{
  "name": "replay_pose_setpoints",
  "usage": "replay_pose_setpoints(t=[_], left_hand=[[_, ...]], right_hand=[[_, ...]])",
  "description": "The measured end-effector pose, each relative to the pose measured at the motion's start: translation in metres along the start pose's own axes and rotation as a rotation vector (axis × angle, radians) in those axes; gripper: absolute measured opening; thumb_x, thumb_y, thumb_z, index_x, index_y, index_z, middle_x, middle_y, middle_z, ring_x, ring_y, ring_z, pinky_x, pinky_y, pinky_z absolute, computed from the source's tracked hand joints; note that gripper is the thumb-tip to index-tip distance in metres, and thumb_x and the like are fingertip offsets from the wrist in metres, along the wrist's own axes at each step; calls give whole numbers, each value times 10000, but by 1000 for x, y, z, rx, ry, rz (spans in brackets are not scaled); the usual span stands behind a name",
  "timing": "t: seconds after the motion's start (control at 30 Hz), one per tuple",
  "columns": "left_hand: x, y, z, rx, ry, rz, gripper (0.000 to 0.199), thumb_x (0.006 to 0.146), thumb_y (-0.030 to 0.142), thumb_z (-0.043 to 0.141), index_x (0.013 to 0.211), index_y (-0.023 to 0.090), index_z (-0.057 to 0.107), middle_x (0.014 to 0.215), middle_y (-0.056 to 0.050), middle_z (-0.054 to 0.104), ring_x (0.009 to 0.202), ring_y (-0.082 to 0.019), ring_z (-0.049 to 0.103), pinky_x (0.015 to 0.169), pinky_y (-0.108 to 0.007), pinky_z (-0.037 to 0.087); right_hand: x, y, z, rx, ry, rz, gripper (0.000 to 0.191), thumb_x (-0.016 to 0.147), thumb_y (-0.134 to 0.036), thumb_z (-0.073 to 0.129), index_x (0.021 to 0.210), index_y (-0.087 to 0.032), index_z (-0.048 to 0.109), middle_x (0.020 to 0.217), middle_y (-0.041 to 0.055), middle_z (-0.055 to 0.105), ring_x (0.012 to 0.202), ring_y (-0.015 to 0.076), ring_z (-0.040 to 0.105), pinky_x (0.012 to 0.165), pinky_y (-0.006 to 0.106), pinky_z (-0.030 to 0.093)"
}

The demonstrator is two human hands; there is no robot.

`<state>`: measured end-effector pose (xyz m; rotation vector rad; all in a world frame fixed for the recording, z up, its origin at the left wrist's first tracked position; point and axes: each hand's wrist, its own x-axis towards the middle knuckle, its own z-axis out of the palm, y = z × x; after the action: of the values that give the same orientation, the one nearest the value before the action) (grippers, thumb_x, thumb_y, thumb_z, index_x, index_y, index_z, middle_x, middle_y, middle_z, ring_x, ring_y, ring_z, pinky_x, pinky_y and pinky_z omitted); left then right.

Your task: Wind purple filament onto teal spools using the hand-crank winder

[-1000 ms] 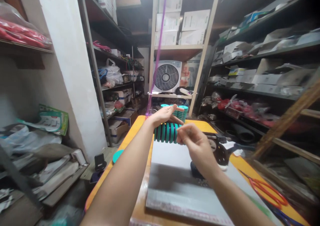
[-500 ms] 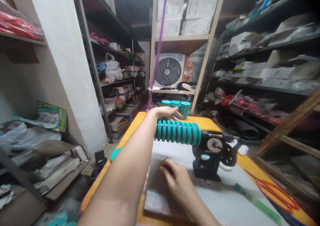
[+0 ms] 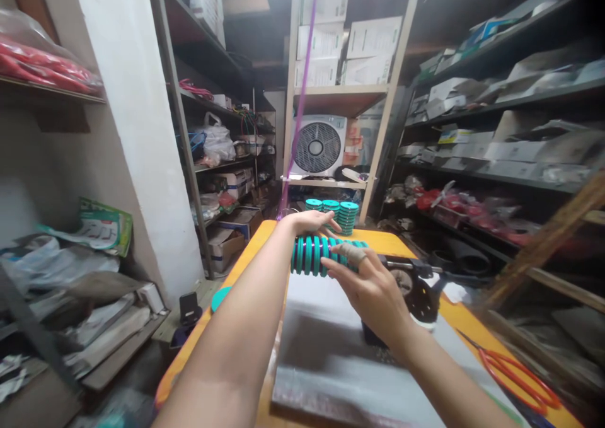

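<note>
A row of green spools point(image 3: 309, 256) wound with dark purple thread sits sideways on the shaft of a black hand-cranked winder point(image 3: 416, 295). My left hand point(image 3: 316, 222) reaches over the far left side of the row, its fingers stretched out and partly apart. Whether it touches the spools I cannot tell. My right hand point(image 3: 371, 283) is on the right half of the row, thumb and fingers against the spools. A grey wrap covers one of its fingers. The winder stands on a grey board point(image 3: 321, 352), partly hidden by my right hand and forearm.
Stacks of green spools point(image 3: 348, 217) stand at the back of the yellow table point(image 3: 250, 242). A purple strand point(image 3: 302, 94) hangs on the left of the rear rack. Orange-handled scissors point(image 3: 520, 377) lie at right. A green disc point(image 3: 220, 297) lies at the left edge; shelves flank both sides.
My right hand has risen from low over the board to the right half of the spool row. My left hand stays over the row's left end. The view has tilted slightly up.
</note>
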<state>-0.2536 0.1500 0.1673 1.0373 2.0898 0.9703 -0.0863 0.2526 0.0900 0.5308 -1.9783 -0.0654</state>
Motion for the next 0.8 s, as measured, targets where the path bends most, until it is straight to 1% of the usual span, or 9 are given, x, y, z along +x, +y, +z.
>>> replay_pose_setpoints(t=[0.07, 0.1, 0.2, 0.27, 0.37, 0.5, 0.63, 0.7, 0.8], left_hand=[[-1, 1, 1, 0, 0, 6, 723, 855, 601, 169, 1308, 118, 460, 1155, -106, 569, 801, -7, 564, 820, -132, 421], [-1, 1, 1, 0, 1, 7, 719, 857, 597, 165, 1307, 120, 460, 1156, -106, 569, 815, -11, 569, 825, -137, 423], [0, -1, -1, 4, 0, 4, 712, 846, 617, 176, 1279, 142, 483, 1144, -89, 578, 790, -8, 562, 792, -129, 410], [3, -3, -3, 7, -10, -1, 717, 833, 639, 185, 1260, 158, 501, 1137, -79, 583, 719, 4, 538, 735, -118, 382], [6, -6, -5, 1, -15, 3, 722, 832, 641, 186, 1248, 147, 509, 1117, -91, 591, 678, 7, 525, 696, -112, 358], [3, -5, -1, -29, 26, 75, 740, 832, 651, 175, 1228, 113, 493, 1100, -113, 593, 770, -16, 574, 741, -114, 403], [-16, 2, 10, -70, 89, 194, 793, 796, 715, 160, 1215, 107, 445, 1049, -122, 601, 847, -58, 614, 794, -145, 449], [-29, 5, 14, -101, 101, 263, 824, 767, 753, 158, 1210, 114, 430, 1048, -124, 599, 882, -83, 624, 832, -185, 470], [-48, 9, 15, -135, 111, 323, 850, 726, 798, 170, 1233, 164, 424, 1181, -116, 549, 941, -105, 624, 839, -202, 479]], right_hand=[[5, 0, 7, 188, 25, 31, 244, 861, -87, 517, 1021, -199, 662, 1147, 82, 608, 1021, 219, 540, 892, 389, 473], [7, -2, 8, 303, 35, 95, 223, 879, -95, 495, 1005, -197, 649, 1134, 71, 616, 994, 193, 558, 855, 351, 487], [10, -14, 7, 609, 46, 402, 173, 928, -175, 456, 981, -207, 617, 910, 28, 650, 731, 107, 582, 658, 241, 488], [8, -25, 7, 719, 51, 582, 152, 937, -235, 458, 949, -212, 607, 715, -13, 596, 578, 84, 518, 559, 219, 444], [-5, -40, 17, 718, 50, 701, 145, 932, -269, 469, 922, -206, 599, 635, -23, 533, 544, 88, 493, 523, 219, 408], [-25, -52, 31, 554, 6, 622, 163, 932, -209, 446, 950, -178, 605, 675, -3, 577, 567, 90, 535, 560, 220, 426], [-27, -57, 14, 552, -139, 440, 213, 915, -212, 486, 1059, -226, 641, 892, 22, 664, 659, 100, 607, 598, 214, 466], [-20, -54, -3, 500, -94, 383, 239, 901, -218, 518, 1106, -255, 633, 953, 24, 664, 696, 106, 611, 616, 218, 471], [2, -37, -18, 459, 94, 480, 186, 900, -212, 509, 1038, -229, 633, 914, 24, 659, 735, 116, 603, 673, 235, 477]])
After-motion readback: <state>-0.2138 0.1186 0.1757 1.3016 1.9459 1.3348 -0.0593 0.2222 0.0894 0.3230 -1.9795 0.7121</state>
